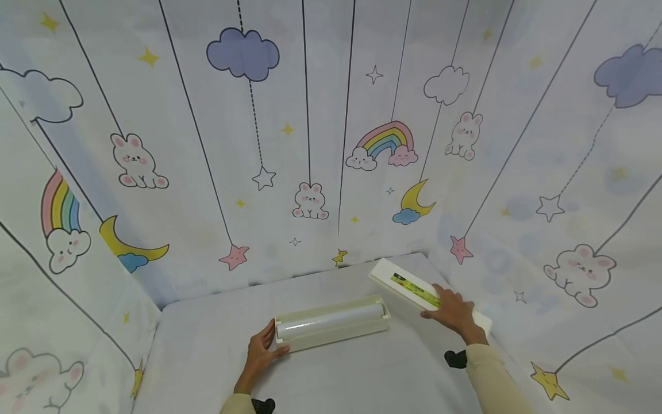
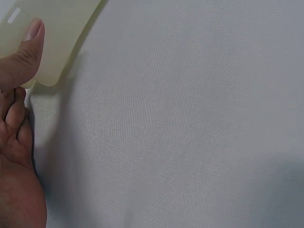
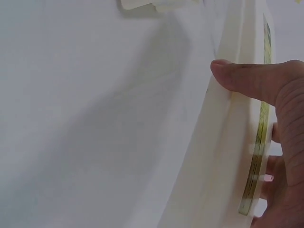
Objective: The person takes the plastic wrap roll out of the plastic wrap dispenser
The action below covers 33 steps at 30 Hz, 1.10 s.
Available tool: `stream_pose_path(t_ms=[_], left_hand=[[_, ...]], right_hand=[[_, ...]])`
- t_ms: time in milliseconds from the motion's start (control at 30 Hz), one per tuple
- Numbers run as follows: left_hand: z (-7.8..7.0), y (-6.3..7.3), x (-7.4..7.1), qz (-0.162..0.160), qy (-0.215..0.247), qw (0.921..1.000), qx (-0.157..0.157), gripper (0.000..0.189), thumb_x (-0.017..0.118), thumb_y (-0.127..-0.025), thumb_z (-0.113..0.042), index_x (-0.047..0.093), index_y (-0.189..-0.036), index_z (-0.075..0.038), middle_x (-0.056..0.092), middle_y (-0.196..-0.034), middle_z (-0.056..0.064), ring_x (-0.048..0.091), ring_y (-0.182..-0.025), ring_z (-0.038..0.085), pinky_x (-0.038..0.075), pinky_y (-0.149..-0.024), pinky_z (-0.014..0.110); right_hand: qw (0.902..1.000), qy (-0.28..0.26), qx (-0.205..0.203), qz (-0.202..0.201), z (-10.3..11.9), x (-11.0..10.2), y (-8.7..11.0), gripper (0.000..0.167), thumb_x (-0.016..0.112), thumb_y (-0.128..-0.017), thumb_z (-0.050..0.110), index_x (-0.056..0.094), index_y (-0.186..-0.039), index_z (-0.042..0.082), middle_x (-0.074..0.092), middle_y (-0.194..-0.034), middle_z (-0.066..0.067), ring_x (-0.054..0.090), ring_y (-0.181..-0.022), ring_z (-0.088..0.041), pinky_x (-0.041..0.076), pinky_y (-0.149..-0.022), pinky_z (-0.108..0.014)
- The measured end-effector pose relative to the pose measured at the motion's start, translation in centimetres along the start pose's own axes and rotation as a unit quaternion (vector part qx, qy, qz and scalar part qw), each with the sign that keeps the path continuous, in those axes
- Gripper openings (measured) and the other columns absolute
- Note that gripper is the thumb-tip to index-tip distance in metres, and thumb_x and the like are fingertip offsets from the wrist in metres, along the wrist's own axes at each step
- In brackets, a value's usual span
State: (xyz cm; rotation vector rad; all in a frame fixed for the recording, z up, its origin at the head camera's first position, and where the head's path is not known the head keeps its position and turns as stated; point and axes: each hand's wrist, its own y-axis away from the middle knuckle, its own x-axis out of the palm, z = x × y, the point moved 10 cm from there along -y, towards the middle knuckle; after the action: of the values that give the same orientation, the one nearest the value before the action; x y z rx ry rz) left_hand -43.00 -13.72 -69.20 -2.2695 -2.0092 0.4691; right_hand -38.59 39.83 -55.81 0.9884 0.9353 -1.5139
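Note:
A long cream plastic-wrap dispenser box [image 1: 338,340] lies uncovered on the white surface, with a shiny whitish roll [image 1: 331,320] along its inside. My left hand [image 1: 258,352] grips the box's left end, thumb on the front wall; the left wrist view shows the thumb flat against the pale box wall [image 2: 64,33]. To the right, my right hand [image 1: 454,313] holds the long white lid [image 1: 381,272], which carries a yellow-green label [image 1: 405,283]. In the right wrist view, the thumb presses the lid's side [image 3: 209,156] and the fingers pass behind it, partly hidden. Lid and box are apart.
A white cloth-covered table [image 1: 207,328] extends under both hands. Fabric walls [image 1: 196,230] printed with bunnies, stars, clouds and rainbows stand close behind and at both sides. A dark wrist-worn piece [image 1: 455,359] shows beside the right sleeve.

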Motion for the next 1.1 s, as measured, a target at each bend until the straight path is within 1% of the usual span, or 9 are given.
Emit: stream_pose_path(t_ms=[67,200,267,467,533,600,667,733,1100], left_hand=[[0.1,0.0,0.0,0.000,-0.005,1.0000,0.000,0.096,0.097,-0.076,0.001,0.045,-0.155,0.018,0.047,-0.159,0.037,0.055,-0.147,0.032,0.045,-0.110,0.007],[0.0,0.0,-0.1,0.005,-0.004,1.0000,-0.003,0.097,0.097,-0.076,0.000,0.044,-0.155,0.019,0.046,-0.160,0.037,0.050,-0.147,0.051,0.048,-0.114,0.016],[-0.1,0.0,-0.1,0.008,-0.004,1.0000,0.001,0.097,0.097,-0.077,-0.001,0.043,-0.155,0.019,0.046,-0.160,0.038,0.048,-0.147,0.056,0.048,-0.115,0.018],[-0.2,0.0,-0.3,0.002,-0.020,0.9996,0.021,0.096,0.097,-0.077,-0.003,0.045,-0.154,0.020,0.046,-0.157,0.040,0.055,-0.146,0.046,0.047,-0.112,0.011],[-0.2,0.0,-0.3,0.001,-0.026,0.9996,0.015,0.096,0.098,-0.077,-0.003,0.045,-0.154,0.019,0.047,-0.158,0.039,0.055,-0.146,0.048,0.049,-0.115,0.018],[0.0,0.0,-0.2,0.004,-0.025,0.9996,-0.006,0.097,0.097,-0.078,-0.003,0.044,-0.157,0.017,0.047,-0.161,0.036,0.051,-0.148,0.050,0.049,-0.119,0.030],[0.2,0.0,-0.2,0.007,-0.022,0.9993,-0.029,0.097,0.096,-0.079,-0.002,0.043,-0.158,0.015,0.047,-0.163,0.033,0.048,-0.150,0.051,0.046,-0.122,0.042],[0.2,-0.1,-0.2,0.008,-0.022,0.9990,-0.039,0.097,0.096,-0.080,-0.001,0.042,-0.159,0.015,0.046,-0.164,0.032,0.048,-0.151,0.051,0.043,-0.123,0.052],[-0.2,0.0,0.1,0.010,-0.012,0.9994,-0.030,0.096,0.095,-0.081,-0.001,0.041,-0.158,0.018,0.044,-0.164,0.033,0.046,-0.151,0.053,0.041,-0.122,0.055]], right_hand=[[1.0000,-0.004,0.004,-0.002,-0.3,0.2,0.1,0.096,0.089,-0.082,0.043,0.049,-0.156,-0.002,0.068,-0.120,-0.027,0.057,-0.098,-0.040,0.042,-0.084,-0.069],[0.9999,-0.009,0.008,0.000,-0.9,0.4,0.4,0.097,0.089,-0.082,0.043,0.048,-0.156,-0.003,0.067,-0.120,-0.028,0.056,-0.098,-0.040,0.043,-0.084,-0.069],[0.9999,-0.011,0.009,0.002,-1.0,0.5,0.7,0.097,0.090,-0.082,0.043,0.048,-0.156,-0.004,0.067,-0.120,-0.028,0.056,-0.098,-0.040,0.043,-0.084,-0.070],[0.9997,-0.012,0.019,0.013,-1.5,0.8,1.2,0.096,0.090,-0.084,0.043,0.047,-0.156,-0.003,0.067,-0.122,-0.027,0.057,-0.100,-0.041,0.043,-0.086,-0.073],[0.9996,-0.007,0.023,0.014,-1.8,1.1,1.2,0.096,0.089,-0.084,0.044,0.047,-0.157,-0.003,0.067,-0.122,-0.027,0.058,-0.100,-0.041,0.043,-0.086,-0.074],[0.9995,-0.002,0.027,0.014,-2.1,1.4,1.1,0.097,0.089,-0.084,0.045,0.046,-0.157,-0.002,0.067,-0.122,-0.027,0.058,-0.101,-0.041,0.043,-0.087,-0.074],[0.9995,0.000,0.028,0.013,-2.4,1.6,1.0,0.098,0.089,-0.084,0.046,0.046,-0.157,-0.002,0.067,-0.122,-0.027,0.059,-0.101,-0.042,0.043,-0.086,-0.074],[0.9994,0.000,0.031,0.013,-2.7,1.8,1.0,0.098,0.089,-0.085,0.046,0.045,-0.157,-0.002,0.067,-0.122,-0.028,0.059,-0.101,-0.042,0.043,-0.086,-0.076],[0.9989,-0.004,0.046,0.013,-4.2,2.6,2.0,0.102,0.088,-0.084,0.048,0.042,-0.157,-0.006,0.064,-0.126,-0.035,0.060,-0.103,-0.048,0.042,-0.087,-0.078]])
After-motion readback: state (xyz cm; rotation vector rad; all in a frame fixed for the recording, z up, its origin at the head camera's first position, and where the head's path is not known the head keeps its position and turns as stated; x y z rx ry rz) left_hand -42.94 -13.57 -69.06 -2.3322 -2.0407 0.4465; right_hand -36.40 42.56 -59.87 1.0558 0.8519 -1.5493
